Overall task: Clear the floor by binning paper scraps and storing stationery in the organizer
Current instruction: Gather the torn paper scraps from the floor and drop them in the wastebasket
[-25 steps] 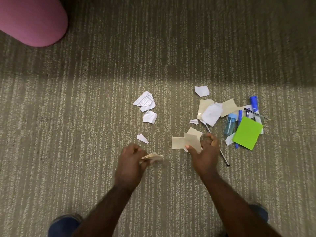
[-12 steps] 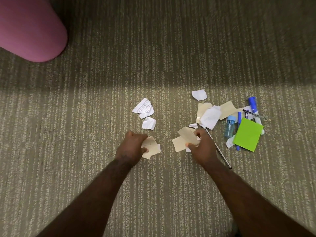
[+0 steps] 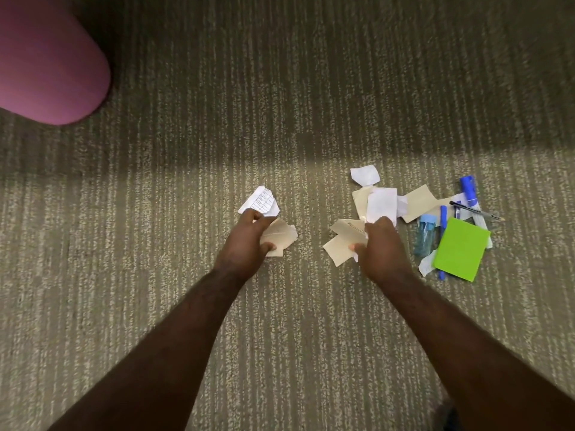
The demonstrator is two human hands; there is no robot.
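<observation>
My left hand (image 3: 249, 241) grips a bundle of cream paper scraps (image 3: 280, 236) just above the carpet, its fingertips touching a white lined scrap (image 3: 261, 202). My right hand (image 3: 381, 248) holds several cream scraps (image 3: 340, 241) and reaches over a white scrap (image 3: 382, 205). Further right lies the stationery: a green sticky-note pad (image 3: 461, 248), a blue marker (image 3: 469, 189), a blue pen (image 3: 442, 223), a black pen (image 3: 476, 210) and a small clear blue-capped bottle (image 3: 424, 233). More scraps, white (image 3: 365, 175) and cream (image 3: 418, 202), lie around them. No bin or organizer is in view.
A pink rounded seat or pouf (image 3: 46, 66) stands at the top left on the striped grey-beige carpet (image 3: 295, 306). A dark shadow band crosses the far carpet.
Both hands have moved forward across the carpet. The left hand has gathered another small scrap and now reaches the lined white scrap; the right hand has advanced with its cream scraps to the white one.
</observation>
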